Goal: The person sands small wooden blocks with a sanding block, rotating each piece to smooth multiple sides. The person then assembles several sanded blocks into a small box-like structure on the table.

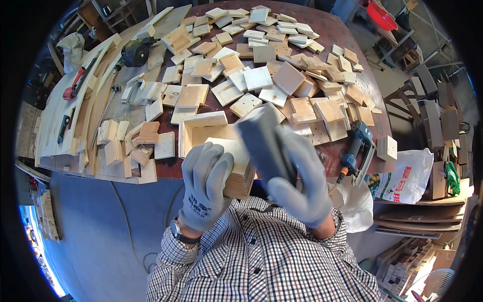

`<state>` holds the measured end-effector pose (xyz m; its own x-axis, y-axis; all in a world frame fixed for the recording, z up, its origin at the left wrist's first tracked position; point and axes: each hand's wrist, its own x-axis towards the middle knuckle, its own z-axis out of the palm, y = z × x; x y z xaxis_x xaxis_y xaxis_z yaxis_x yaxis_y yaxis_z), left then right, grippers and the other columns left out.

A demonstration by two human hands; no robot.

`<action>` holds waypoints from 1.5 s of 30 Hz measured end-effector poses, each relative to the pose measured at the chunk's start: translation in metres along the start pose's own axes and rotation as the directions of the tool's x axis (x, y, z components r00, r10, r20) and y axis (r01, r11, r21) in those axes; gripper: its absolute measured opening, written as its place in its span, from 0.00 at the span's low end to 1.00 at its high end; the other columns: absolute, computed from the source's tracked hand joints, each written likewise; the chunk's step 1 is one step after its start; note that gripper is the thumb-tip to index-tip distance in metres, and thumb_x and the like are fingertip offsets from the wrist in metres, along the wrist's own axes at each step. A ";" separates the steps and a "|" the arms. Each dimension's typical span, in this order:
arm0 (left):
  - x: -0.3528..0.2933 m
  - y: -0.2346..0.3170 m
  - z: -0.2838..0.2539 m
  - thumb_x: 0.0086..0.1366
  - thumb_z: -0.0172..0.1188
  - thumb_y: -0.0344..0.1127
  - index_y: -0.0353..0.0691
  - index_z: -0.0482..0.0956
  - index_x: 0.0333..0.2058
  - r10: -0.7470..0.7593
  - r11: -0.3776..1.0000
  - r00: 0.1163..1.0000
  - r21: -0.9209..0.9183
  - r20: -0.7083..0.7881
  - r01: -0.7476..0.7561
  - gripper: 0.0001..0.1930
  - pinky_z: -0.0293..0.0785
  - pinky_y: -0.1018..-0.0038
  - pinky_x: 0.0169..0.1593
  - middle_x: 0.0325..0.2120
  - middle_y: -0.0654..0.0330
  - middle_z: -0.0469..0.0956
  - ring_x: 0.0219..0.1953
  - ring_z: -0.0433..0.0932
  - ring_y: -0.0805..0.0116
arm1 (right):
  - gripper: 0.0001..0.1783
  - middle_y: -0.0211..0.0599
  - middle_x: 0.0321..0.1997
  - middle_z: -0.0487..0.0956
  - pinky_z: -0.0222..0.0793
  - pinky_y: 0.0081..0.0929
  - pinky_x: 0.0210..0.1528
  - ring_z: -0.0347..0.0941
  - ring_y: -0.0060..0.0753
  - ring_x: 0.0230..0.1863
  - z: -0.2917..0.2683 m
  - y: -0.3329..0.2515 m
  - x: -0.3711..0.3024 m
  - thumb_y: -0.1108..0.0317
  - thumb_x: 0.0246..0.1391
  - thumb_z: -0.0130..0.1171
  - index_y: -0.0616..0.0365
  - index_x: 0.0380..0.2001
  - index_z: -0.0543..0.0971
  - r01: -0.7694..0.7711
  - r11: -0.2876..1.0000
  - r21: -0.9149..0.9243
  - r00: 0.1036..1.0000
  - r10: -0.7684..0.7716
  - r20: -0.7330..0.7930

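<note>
My left hand (206,186), in a grey work glove, is closed around a stack of small wooden boards (240,177) whose layered edges show at the front. Dark grey and block-shaped, a sanding block (264,143) is gripped in my gloved right hand (304,181); motion blurs both. It is held tilted beside the boards, and I cannot tell whether it touches them. Just beyond my left hand, an open wooden box (204,121) sits on the table, partly hidden by the stack.
Many loose wooden pieces (257,78) are heaped over the dark red table (329,30). A blue nail gun (356,148) lies at the right edge. On the left are long boards (65,105), a red-handled tool (75,83) and a black-yellow tape tool (136,53). White sacks (405,176) stand right.
</note>
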<state>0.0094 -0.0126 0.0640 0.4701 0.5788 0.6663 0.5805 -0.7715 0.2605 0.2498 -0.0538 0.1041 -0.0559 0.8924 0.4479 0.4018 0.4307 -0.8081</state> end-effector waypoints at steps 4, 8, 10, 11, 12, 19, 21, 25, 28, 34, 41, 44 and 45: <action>0.000 -0.003 -0.004 0.53 0.78 0.29 0.39 0.70 0.62 0.043 0.998 0.998 0.037 -0.047 -0.041 0.38 0.71 0.46 0.67 0.61 0.49 0.71 0.65 0.70 0.41 | 0.42 0.66 0.63 0.75 0.71 0.49 0.65 0.75 0.64 0.61 0.013 0.002 0.004 0.61 0.55 0.67 0.65 0.72 0.70 0.033 0.987 -0.154 0.999 -0.031 0.017; -0.004 -0.005 -0.006 0.48 0.84 0.36 0.39 0.69 0.63 0.008 1.000 0.998 0.018 -0.069 -0.007 0.45 0.71 0.47 0.67 0.61 0.49 0.71 0.65 0.70 0.42 | 0.41 0.63 0.62 0.75 0.72 0.43 0.64 0.75 0.57 0.60 0.010 0.030 0.008 0.63 0.57 0.65 0.68 0.72 0.69 -0.208 0.973 -0.098 0.972 0.195 -0.132; -0.002 -0.003 -0.005 0.47 0.85 0.38 0.39 0.68 0.64 -0.025 1.000 0.996 -0.008 -0.084 0.024 0.47 0.71 0.47 0.67 0.61 0.48 0.71 0.65 0.71 0.42 | 0.43 0.64 0.63 0.74 0.71 0.45 0.65 0.74 0.57 0.61 0.008 0.007 0.006 0.63 0.56 0.67 0.71 0.72 0.67 -0.097 0.994 0.055 0.988 0.103 -0.116; -0.001 -0.003 -0.002 0.47 0.86 0.38 0.39 0.68 0.64 -0.057 0.998 0.994 -0.045 -0.096 0.052 0.47 0.71 0.48 0.66 0.61 0.48 0.70 0.64 0.71 0.42 | 0.45 0.66 0.64 0.72 0.70 0.47 0.65 0.74 0.61 0.61 0.011 0.004 0.009 0.62 0.55 0.68 0.71 0.72 0.67 0.067 0.995 -0.074 0.995 -0.072 -0.068; 0.000 -0.002 0.000 0.47 0.86 0.38 0.38 0.68 0.64 -0.088 0.993 0.990 -0.084 -0.107 0.079 0.47 0.71 0.48 0.66 0.61 0.47 0.70 0.64 0.71 0.42 | 0.46 0.68 0.65 0.71 0.70 0.50 0.66 0.73 0.64 0.62 0.016 0.000 0.009 0.60 0.53 0.70 0.70 0.72 0.68 0.226 0.957 -0.180 0.973 -0.232 -0.014; 0.000 -0.011 0.000 0.48 0.86 0.35 0.36 0.67 0.65 -0.329 0.919 0.944 -0.242 -0.032 0.312 0.48 0.74 0.57 0.63 0.59 0.46 0.71 0.61 0.73 0.46 | 0.45 0.67 0.66 0.70 0.71 0.51 0.64 0.74 0.65 0.60 0.032 -0.003 -0.014 0.59 0.50 0.71 0.57 0.72 0.71 0.235 0.946 -0.221 0.966 -0.203 0.158; 0.000 -0.009 -0.002 0.46 0.86 0.35 0.37 0.67 0.65 -0.309 0.914 0.951 -0.268 0.028 0.305 0.50 0.73 0.56 0.64 0.59 0.48 0.71 0.61 0.72 0.47 | 0.44 0.64 0.62 0.73 0.72 0.50 0.61 0.75 0.63 0.57 0.032 0.011 -0.003 0.59 0.52 0.68 0.59 0.72 0.70 0.184 0.932 -0.312 0.982 -0.162 0.095; -0.005 -0.003 0.003 0.39 0.89 0.36 0.38 0.66 0.67 -0.412 0.804 0.909 -0.441 0.070 0.399 0.55 0.73 0.55 0.65 0.59 0.50 0.71 0.61 0.73 0.46 | 0.40 0.51 0.61 0.77 0.71 0.39 0.63 0.75 0.42 0.58 0.029 0.051 0.022 0.61 0.65 0.58 0.65 0.77 0.63 -0.316 0.914 0.256 0.940 0.337 -0.044; -0.007 -0.009 0.002 0.41 0.89 0.38 0.38 0.66 0.70 -0.453 0.842 0.891 -0.319 0.015 0.434 0.57 0.76 0.58 0.63 0.58 0.51 0.72 0.59 0.76 0.51 | 0.41 0.43 0.71 0.73 0.65 0.30 0.70 0.70 0.31 0.67 0.016 0.043 0.020 0.60 0.70 0.53 0.67 0.79 0.58 -0.370 0.513 0.775 0.900 0.404 0.163; 0.012 -0.006 0.005 0.41 0.86 0.42 0.37 0.70 0.66 -0.429 0.883 0.897 -0.157 0.110 0.442 0.52 0.69 0.54 0.60 0.51 0.50 0.74 0.54 0.73 0.48 | 0.43 0.61 0.72 0.69 0.59 0.49 0.76 0.67 0.61 0.72 0.035 0.017 0.006 0.55 0.67 0.59 0.70 0.76 0.62 0.067 0.993 -0.097 0.965 -0.040 0.258; 0.013 -0.005 0.000 0.40 0.87 0.41 0.38 0.69 0.66 -0.378 0.877 0.920 -0.278 0.108 0.393 0.53 0.69 0.54 0.59 0.51 0.51 0.74 0.52 0.73 0.48 | 0.40 0.68 0.68 0.69 0.63 0.48 0.72 0.69 0.66 0.66 0.039 0.019 0.015 0.57 0.64 0.59 0.69 0.74 0.66 0.087 0.992 -0.095 0.984 -0.071 0.161; 0.009 -0.021 0.003 0.38 0.87 0.38 0.38 0.69 0.66 -0.351 0.919 0.934 -0.169 0.066 0.357 0.53 0.71 0.54 0.59 0.51 0.50 0.73 0.53 0.73 0.47 | 0.42 0.69 0.68 0.69 0.63 0.52 0.71 0.70 0.67 0.64 0.040 0.010 0.007 0.54 0.61 0.61 0.67 0.74 0.68 0.244 0.953 -0.180 0.949 -0.196 0.247; 0.006 -0.015 0.000 0.38 0.87 0.38 0.38 0.69 0.66 -0.406 0.874 0.908 -0.249 0.099 0.418 0.53 0.71 0.54 0.59 0.52 0.50 0.73 0.54 0.73 0.47 | 0.42 0.68 0.67 0.70 0.64 0.52 0.69 0.71 0.66 0.63 0.044 0.023 0.007 0.54 0.61 0.60 0.67 0.74 0.68 0.209 0.961 -0.181 0.965 -0.174 0.195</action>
<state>0.0030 0.0024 0.0639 0.2570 0.8652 0.4305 0.5384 -0.4981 0.6797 0.2185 -0.0313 0.0717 -0.3015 0.8129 0.4982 0.5402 0.5762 -0.6133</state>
